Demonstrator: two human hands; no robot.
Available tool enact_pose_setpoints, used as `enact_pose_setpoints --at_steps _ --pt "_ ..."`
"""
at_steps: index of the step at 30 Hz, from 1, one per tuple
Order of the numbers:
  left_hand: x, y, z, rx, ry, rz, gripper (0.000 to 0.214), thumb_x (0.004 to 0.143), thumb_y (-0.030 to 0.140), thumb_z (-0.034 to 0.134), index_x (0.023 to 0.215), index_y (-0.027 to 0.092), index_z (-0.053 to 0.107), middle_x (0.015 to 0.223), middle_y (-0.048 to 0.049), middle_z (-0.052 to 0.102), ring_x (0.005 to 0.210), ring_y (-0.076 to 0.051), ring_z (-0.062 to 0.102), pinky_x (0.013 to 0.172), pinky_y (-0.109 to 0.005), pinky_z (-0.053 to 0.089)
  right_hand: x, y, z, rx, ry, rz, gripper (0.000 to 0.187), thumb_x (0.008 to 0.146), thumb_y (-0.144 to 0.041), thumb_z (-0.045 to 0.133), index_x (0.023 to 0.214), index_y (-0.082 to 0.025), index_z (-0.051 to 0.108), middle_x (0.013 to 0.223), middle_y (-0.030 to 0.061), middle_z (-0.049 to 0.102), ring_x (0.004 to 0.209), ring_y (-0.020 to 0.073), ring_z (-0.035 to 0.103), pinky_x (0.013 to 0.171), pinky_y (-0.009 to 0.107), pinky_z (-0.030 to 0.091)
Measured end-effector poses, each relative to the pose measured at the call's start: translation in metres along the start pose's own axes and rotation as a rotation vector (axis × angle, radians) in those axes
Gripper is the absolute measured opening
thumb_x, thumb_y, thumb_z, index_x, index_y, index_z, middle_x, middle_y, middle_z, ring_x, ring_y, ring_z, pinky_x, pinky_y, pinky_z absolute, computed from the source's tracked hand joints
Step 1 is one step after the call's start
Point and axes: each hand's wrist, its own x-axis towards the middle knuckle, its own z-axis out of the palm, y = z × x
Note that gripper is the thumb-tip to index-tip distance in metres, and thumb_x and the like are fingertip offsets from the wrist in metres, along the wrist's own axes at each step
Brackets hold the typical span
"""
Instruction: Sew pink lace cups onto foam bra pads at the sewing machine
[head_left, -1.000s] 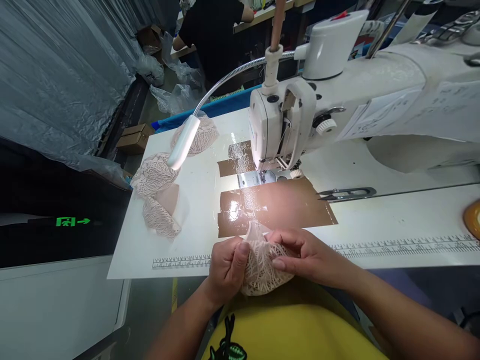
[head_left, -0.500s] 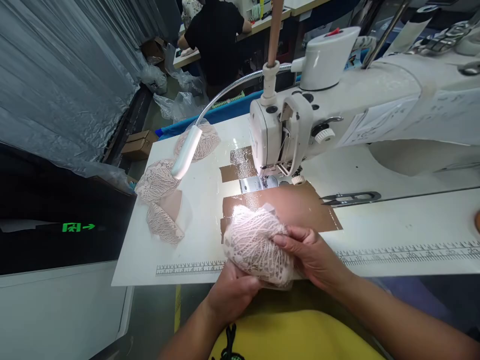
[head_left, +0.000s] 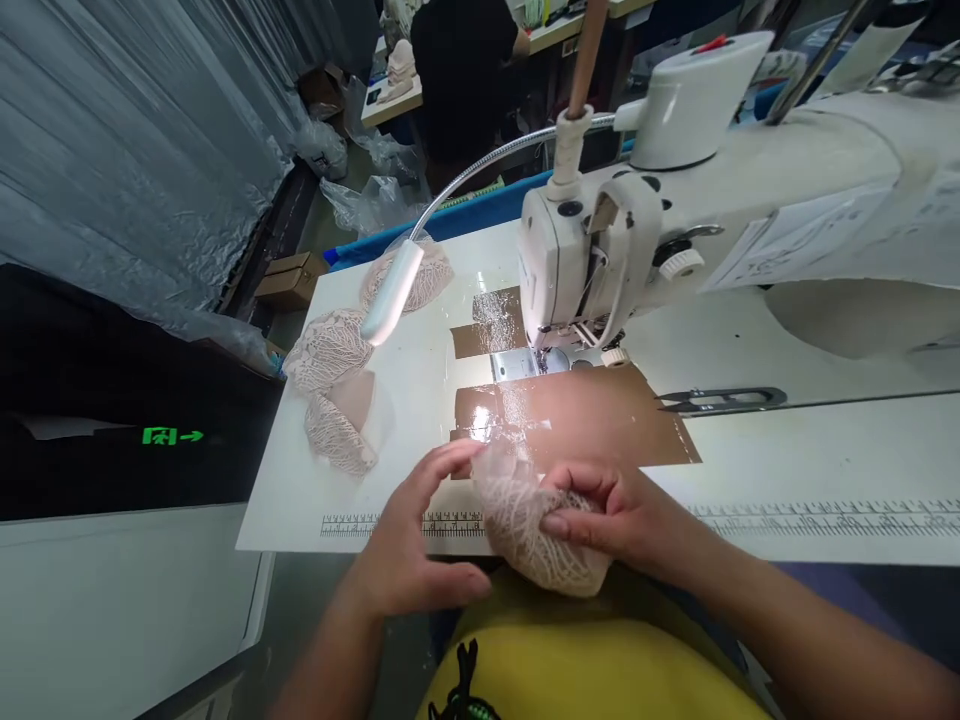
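Note:
My right hand point(head_left: 630, 510) pinches a pale pink lace bra cup point(head_left: 521, 525) between thumb and fingers, at the table's front edge above my lap. Just left of it, my left hand point(head_left: 409, 540) is open, thumb and fingers spread wide. Its fingertips reach the cup's upper left edge; whether they touch it I cannot tell. Beyond the cup, the sewing machine's point(head_left: 570, 270) needle area sits over a metal plate point(head_left: 517, 365), with brown tape point(head_left: 585, 415) covering the table in front of it.
More lace cups point(head_left: 326, 350) lie on the left of the white table point(head_left: 420, 400). A bendable lamp point(head_left: 394, 295) hangs over them. Black thread snips point(head_left: 724, 401) rest right of the tape. A printed ruler point(head_left: 825, 518) runs along the front edge. A person in black point(head_left: 465, 80) sits beyond.
My left hand has let go of the lace cup's lower edge and spread open to its left. The cup, in my right hand, has come closer to my body and tilted.

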Motion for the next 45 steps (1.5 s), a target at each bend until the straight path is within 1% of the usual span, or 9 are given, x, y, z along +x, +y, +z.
enact_pose_setpoints --at_steps 2,5,9,19,27,32,37,41,45 --pt "0.009 0.004 0.006 0.021 -0.059 -0.068 0.066 0.060 0.039 0.081 0.118 0.019 0.057 0.112 -0.0100 0.061 0.097 -0.024 0.057 0.084 -0.032 0.046 0.000 0.001 0.007 -0.114 -0.030 -0.019 0.022 0.078 -0.038 0.067 0.080 -0.017 0.065 0.069 -0.0003 0.061 0.061 0.0118 0.054 0.055 0.022 0.042" --pt "0.015 -0.002 0.019 -0.043 -0.153 -0.097 0.035 0.076 0.036 0.069 0.101 0.013 0.063 0.083 -0.0045 0.062 0.071 -0.014 0.055 0.065 -0.024 0.044 0.002 0.004 0.011 -0.274 0.032 -0.126 0.021 0.083 -0.038 0.062 0.078 -0.018 0.066 0.073 0.0012 0.063 0.065 0.0136 0.055 0.059 0.024 0.043" --pt "0.012 -0.005 0.024 0.032 -0.182 -0.050 0.026 0.081 0.035 0.062 0.092 0.012 0.064 0.082 -0.0049 0.061 0.071 -0.014 0.053 0.064 -0.024 0.042 0.004 0.005 0.011 -0.354 0.138 -0.282 0.021 0.083 -0.035 0.060 0.068 -0.019 0.061 0.080 0.0037 0.066 0.075 0.0171 0.059 0.069 0.028 0.045" --pt "0.016 0.008 0.023 0.280 -0.125 0.040 0.019 0.082 0.029 0.062 0.092 0.014 0.064 0.076 -0.0022 0.060 0.067 -0.013 0.052 0.063 -0.022 0.040 0.002 0.006 0.017 -0.386 0.212 -0.158 0.023 0.080 -0.035 0.058 0.063 -0.019 0.055 0.066 0.0022 0.062 0.058 0.0140 0.052 0.052 0.025 0.039" --pt "0.024 0.001 0.029 0.063 -0.154 -0.061 0.023 0.087 0.034 0.055 0.081 0.013 0.061 0.069 -0.0011 0.055 0.063 -0.011 0.047 0.060 -0.022 0.038 0.003 0.007 0.004 -0.426 0.212 -0.150 0.023 0.081 -0.038 0.060 0.069 -0.019 0.060 0.061 -0.0010 0.057 0.055 0.0117 0.048 0.050 0.024 0.037" --pt "0.027 -0.001 0.031 0.043 -0.146 -0.067 0.022 0.087 0.033 0.055 0.078 0.013 0.058 0.068 0.0003 0.051 0.063 -0.010 0.044 0.059 -0.021 0.036 0.004 0.001 -0.008 -0.301 0.140 -0.170 0.024 0.082 -0.040 0.062 0.095 -0.020 0.062 0.087 0.0033 0.063 0.077 0.0161 0.058 0.067 0.026 0.046" --pt "0.035 0.000 0.035 0.043 -0.191 -0.023 0.020 0.086 0.030 0.055 0.075 0.014 0.054 0.072 -0.0012 0.051 0.067 -0.011 0.044 0.062 -0.022 0.037 0.005 -0.006 -0.001 -0.495 0.099 -0.165 0.022 0.085 -0.036 0.056 0.074 -0.018 0.062 0.065 -0.0007 0.057 0.060 0.0116 0.048 0.055 0.024 0.037" --pt "0.039 0.002 0.033 -0.222 -0.311 0.001 0.023 0.075 0.027 0.068 0.078 0.016 0.048 0.093 -0.0054 0.053 0.080 -0.014 0.049 0.070 -0.025 0.041 -0.001 -0.013 0.001 -0.445 0.094 -0.167 0.021 0.085 -0.034 0.056 0.072 -0.018 0.061 0.065 -0.0015 0.055 0.059 0.0108 0.046 0.054 0.023 0.036" --pt "0.041 0.002 0.032 -0.335 -0.344 -0.114 0.028 0.071 0.029 0.073 0.086 0.015 0.054 0.078 -0.0017 0.053 0.066 -0.009 0.046 0.060 -0.021 0.039 -0.007 -0.018 0.000 -0.405 0.099 -0.148 0.021 0.083 -0.034 0.058 0.070 -0.018 0.059 0.060 -0.0028 0.049 0.055 0.0095 0.041 0.050 0.022 0.033"
